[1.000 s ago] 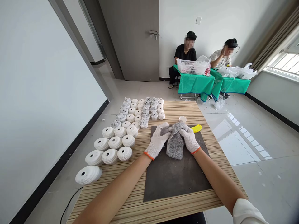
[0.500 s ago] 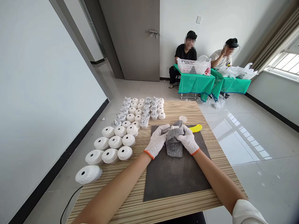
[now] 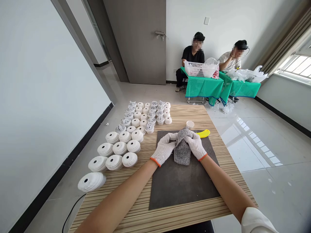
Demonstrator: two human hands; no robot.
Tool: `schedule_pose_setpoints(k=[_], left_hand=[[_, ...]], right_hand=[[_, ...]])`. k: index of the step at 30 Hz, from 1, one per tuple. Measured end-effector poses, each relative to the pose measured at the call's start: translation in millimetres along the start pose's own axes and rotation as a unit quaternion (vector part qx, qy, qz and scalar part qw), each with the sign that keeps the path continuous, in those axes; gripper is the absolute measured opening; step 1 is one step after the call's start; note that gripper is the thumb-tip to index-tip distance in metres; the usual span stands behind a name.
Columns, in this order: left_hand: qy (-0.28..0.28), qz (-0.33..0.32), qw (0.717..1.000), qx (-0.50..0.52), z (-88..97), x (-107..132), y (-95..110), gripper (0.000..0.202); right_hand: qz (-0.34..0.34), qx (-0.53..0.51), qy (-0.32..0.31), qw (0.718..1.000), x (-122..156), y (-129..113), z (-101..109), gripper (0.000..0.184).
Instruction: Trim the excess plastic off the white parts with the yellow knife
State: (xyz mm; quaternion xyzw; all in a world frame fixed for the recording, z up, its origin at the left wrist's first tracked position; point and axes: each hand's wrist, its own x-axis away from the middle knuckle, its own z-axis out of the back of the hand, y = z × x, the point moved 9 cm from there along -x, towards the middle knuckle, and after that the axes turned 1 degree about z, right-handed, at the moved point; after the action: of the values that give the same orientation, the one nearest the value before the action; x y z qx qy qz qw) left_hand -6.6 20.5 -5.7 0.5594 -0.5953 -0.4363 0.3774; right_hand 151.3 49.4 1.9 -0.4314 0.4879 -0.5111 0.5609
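A speckled grey cloth (image 3: 182, 154) hangs between my two gloved hands over the dark mat (image 3: 179, 191), its upper part bunched and folded. My left hand (image 3: 166, 146), in a white knit glove with an orange cuff, pinches the cloth's left edge. On the other side, my right hand (image 3: 195, 144), gloved the same way, has its fingers closed on the upper fold. Whatever the fold wraps is hidden now. Just beyond the hands sits a small white round cap (image 3: 190, 124). A yellow-handled tool (image 3: 203, 133) lies by the mat's top right, partly behind my right hand.
Rows of white round ribbed housings (image 3: 120, 148) with dark centre holes stand along the left of the striped wooden table (image 3: 194, 113); several show grey-marked faces (image 3: 149, 127). Across the room, two people sit at green-covered tables (image 3: 204, 86) with a white basket (image 3: 198, 69) and plastic bags.
The grey cloth has been drawn up over a white piece that showed in its fold before. My left hand has shifted slightly right and down; both hands keep hold of the cloth.
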Motion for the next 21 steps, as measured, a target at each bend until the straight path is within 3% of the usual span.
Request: schedule_pose_setpoints(k=[9,13,16,21], left_hand=[[0.091,0.035,0.995,0.023,13.5,-4,-15,0.048],[0.087,0.025,0.990,-0.112,18.2,-2,-5,0.039],[0.073,0.025,0.968,-0.240,18.9,2,4,0.041],[0.071,0.012,0.953,-0.293,21.0,4,4,0.040]], right_hand=[[-0.021,-0.035,0.013,0.999,-1,3,1,0.027],[-0.005,-0.040,0.018,0.999,0,-2,2,0.022],[0.013,-0.033,0.023,0.999,1,-5,5,0.015],[0.062,-0.019,-0.001,0.998,-1,-5,1,0.011]])
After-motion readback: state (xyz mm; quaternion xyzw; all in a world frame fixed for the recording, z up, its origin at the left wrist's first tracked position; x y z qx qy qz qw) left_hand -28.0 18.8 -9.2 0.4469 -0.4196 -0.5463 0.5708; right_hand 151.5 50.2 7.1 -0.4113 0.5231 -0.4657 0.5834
